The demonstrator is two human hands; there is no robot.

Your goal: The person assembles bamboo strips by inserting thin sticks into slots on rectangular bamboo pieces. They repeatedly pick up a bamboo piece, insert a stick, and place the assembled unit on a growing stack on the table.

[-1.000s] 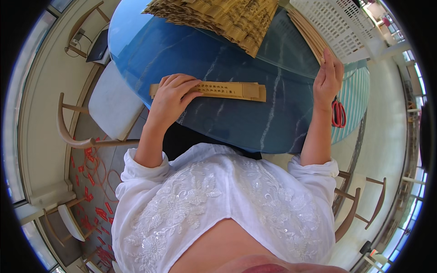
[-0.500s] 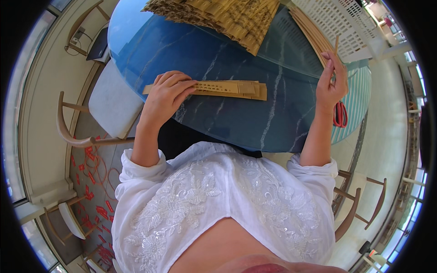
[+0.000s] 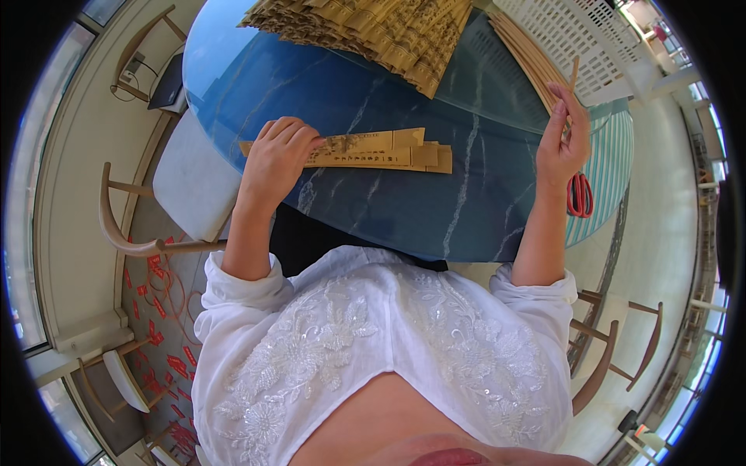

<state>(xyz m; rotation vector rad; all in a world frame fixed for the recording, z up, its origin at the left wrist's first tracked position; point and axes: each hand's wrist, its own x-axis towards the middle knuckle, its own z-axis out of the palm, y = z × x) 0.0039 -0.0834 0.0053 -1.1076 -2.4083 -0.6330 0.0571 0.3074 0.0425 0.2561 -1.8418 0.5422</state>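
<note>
My left hand point(image 3: 281, 154) is closed at the left end of a folded gold paper strip point(image 3: 365, 146) with printed dark marks, pinching it. Its layers stand slightly apart at the right end, low over the blue marbled table point(image 3: 396, 206). A thin wooden stick point(image 3: 574, 71) points up from my right hand point(image 3: 566, 140), held between the fingertips. That hand hovers near the table's right side. Just below its wrist lie scissors with red handles point(image 3: 580, 196), their blades hidden.
A heap of pleated gold paper point(image 3: 373, 39) covers the far part of the table. To its right lie several thin wooden sticks point(image 3: 521, 54) by a white perforated basket point(image 3: 579, 39). A ribbed translucent mat point(image 3: 610, 179) lies at the right edge. A pale-seated chair point(image 3: 194, 175) stands left.
The upper layer of the paper strip has lifted away from the lower ones at the right, opening a narrow wedge. My left hand has shifted slightly up and left; my right hand stays nearly still.
</note>
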